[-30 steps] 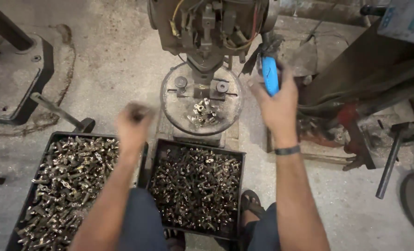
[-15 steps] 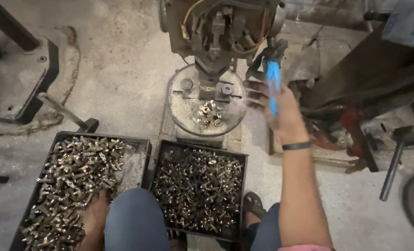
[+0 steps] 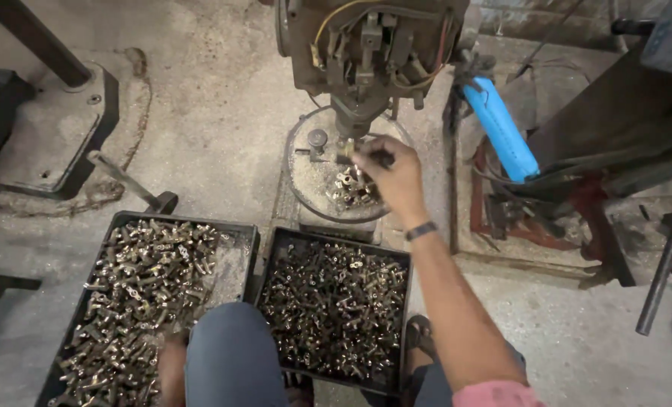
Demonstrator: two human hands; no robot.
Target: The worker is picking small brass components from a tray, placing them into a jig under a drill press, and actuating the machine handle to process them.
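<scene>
The right hand is reaching out over the round metal plate under the machine, fingers pinched together on something small and dark right at the tool tip, though I can't make out exactly what the piece is. Just below and a bit left of those fingers sits a little pile of small brass parts on the plate. There's a dark band on that wrist. Up and to the right of the hand a bright blue handle slants down off the side of the machine, nothing touching it. Nearer the body, under the forearm, there's a black tray of darker metal parts, and left of that, just beside it, another black tray with shinier brass-coloured parts. The left hand is way down at the near end of that left tray, mostly hidden behind the knee, so I can't tell whether it's gripping anything or open. Far right of the working hand a hammer lies on the concrete floor.
</scene>
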